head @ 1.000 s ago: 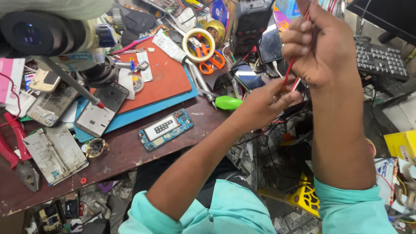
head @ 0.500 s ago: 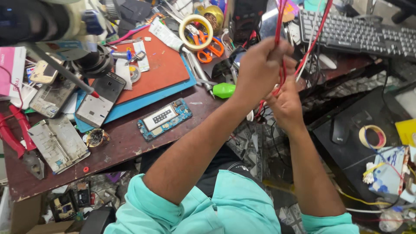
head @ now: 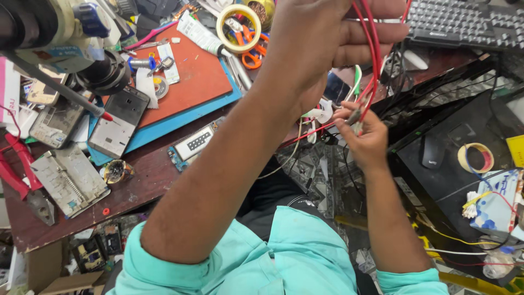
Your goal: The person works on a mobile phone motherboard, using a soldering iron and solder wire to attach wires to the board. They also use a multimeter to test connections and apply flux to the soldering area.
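Observation:
My left hand [head: 322,38] is raised close to the camera at the top centre, its fingers closed around a bundle of thin red wires [head: 371,52]. The wires run down to my right hand [head: 365,139], which pinches their lower ends together with a small connector, over the desk edge. A white-and-green wire [head: 356,76] hangs beside the red ones. Both forearms come out of teal sleeves at the bottom.
The cluttered wooden desk [head: 147,180] carries an orange mat [head: 191,76], a yellow tape roll [head: 238,27], orange scissors [head: 248,46], an opened phone [head: 117,123], a circuit board [head: 194,145] and red pliers [head: 16,175]. A black keyboard [head: 464,22] lies top right. A black case [head: 436,136] holds another tape roll [head: 476,157].
My left hand has risen along the red wires toward the camera. My right hand, which was the upper one a second ago, has dropped below it to the wire ends.

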`<state>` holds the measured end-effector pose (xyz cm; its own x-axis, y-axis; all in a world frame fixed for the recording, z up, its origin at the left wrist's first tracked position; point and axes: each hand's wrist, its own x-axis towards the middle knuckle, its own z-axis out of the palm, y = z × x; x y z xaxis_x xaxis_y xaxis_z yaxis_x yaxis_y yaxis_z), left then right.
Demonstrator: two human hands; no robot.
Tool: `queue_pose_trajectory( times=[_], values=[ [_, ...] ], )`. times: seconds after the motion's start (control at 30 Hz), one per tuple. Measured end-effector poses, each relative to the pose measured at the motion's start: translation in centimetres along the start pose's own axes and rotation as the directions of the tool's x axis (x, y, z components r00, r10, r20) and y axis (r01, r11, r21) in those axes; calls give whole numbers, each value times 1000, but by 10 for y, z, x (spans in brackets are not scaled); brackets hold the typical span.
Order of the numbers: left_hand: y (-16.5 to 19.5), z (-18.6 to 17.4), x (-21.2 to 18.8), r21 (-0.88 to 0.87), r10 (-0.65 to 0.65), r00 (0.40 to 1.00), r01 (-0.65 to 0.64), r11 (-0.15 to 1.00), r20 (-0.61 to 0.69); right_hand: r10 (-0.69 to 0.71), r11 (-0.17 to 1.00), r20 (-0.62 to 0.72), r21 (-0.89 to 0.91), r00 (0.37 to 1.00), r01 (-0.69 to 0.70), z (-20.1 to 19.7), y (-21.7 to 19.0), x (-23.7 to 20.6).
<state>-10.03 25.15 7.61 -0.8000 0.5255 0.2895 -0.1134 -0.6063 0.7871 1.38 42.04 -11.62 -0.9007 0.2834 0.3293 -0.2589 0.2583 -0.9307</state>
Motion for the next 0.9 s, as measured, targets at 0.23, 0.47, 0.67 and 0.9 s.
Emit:
queue_pose_trajectory(
  times=[0.23,0.47,0.67,0.9],
  values=[
    [40,-19,-24,108,-248,965,256,961,-82,127,870,324,417,937,-262,-13,-51,-34],
    [65,-60,-59,283,-287,931,344,895,-224,76,740,345,609,935,-285,63,-65,-63],
    [63,-87,-99,478,-282,882,446,756,-377,-51,865,347,484,937,-132,110,-78,-104],
    [52,-122,-154,782,-262,926,372,500,-272,-257,827,368,563,893,6,109,-73,-141]
  ],
)
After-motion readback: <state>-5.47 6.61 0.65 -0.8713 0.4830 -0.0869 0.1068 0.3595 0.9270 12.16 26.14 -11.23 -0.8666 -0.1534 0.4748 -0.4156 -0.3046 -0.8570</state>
